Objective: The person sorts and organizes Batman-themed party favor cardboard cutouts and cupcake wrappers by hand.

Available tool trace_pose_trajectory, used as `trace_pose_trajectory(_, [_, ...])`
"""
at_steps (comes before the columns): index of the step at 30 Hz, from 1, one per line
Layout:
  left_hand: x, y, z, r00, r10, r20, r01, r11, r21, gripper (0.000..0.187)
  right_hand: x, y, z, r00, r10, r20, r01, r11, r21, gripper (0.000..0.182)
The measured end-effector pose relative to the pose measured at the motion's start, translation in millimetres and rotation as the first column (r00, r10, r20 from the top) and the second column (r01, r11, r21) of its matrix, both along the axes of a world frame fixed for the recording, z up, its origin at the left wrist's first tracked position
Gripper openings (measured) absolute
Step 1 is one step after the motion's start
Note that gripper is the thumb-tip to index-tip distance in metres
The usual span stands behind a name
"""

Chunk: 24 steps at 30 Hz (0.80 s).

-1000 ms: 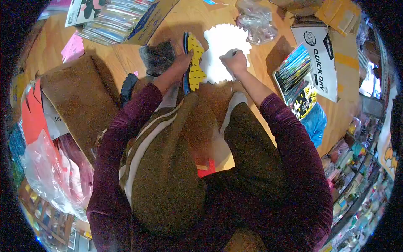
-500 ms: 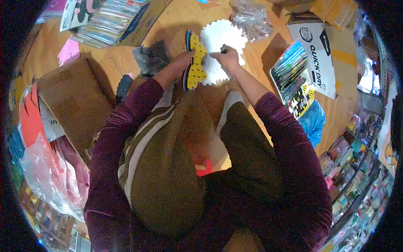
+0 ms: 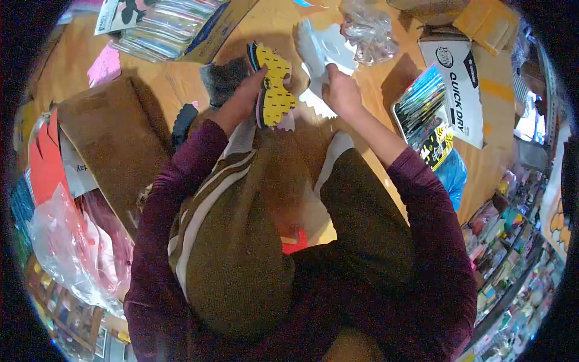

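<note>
A wooden table (image 3: 181,90) fills the view, warmly lit. Shelves (image 3: 512,241) crowded with colourful goods stand at right; more shelving (image 3: 66,301) shows at lower left.

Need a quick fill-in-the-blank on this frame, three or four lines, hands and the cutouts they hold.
1. The left hand holds a stack of cutouts whose top sheet is ____ with black dots.
2. The right hand grips a scalloped cutout coloured ____.
3. The box to the right reads QUICK ____.
4. The surface under it all is a ____ table.

Missing words: yellow; white; DRY; wooden
</note>
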<state>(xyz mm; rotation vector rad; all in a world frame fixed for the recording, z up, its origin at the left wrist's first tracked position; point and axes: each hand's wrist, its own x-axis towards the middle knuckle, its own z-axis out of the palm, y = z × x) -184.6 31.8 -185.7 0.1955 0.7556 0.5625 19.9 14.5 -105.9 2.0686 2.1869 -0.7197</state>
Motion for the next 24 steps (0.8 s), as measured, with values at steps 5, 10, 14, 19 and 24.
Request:
trace_pose_trajectory(5, [7,-2,4,1.000,-0.015,0.025,0.015,1.000,0.005,0.041,-10,-1,-13,0.999,0.031,0.022,-0.028,0.992,-0.125,0.043])
trace_pose_trajectory(10, [14,4,9,0.995,-0.074,-0.071,0.078,0.996,0.047,0.043,-5,6,-21,0.993,-0.114,0.005,0.114,0.991,-0.073,0.029])
trace_pose_trajectory(14, [14,1,9,0.999,0.045,0.007,-0.045,0.999,-0.024,0.044,9,8,-21,0.992,-0.117,-0.038,0.116,0.993,-0.019,0.029])
trace_pose_trajectory(19, [10,2,5,0.998,0.063,-0.011,-0.063,0.998,0.017,0.051,7,-3,-12,0.985,-0.134,-0.105,0.124,0.988,-0.092,0.030])
trace_pose_trajectory(24, [13,2,11,0.999,0.037,0.007,-0.038,0.997,0.066,0.053,22,-6,-49,0.987,-0.072,-0.144,0.059,0.994,-0.095,0.037])
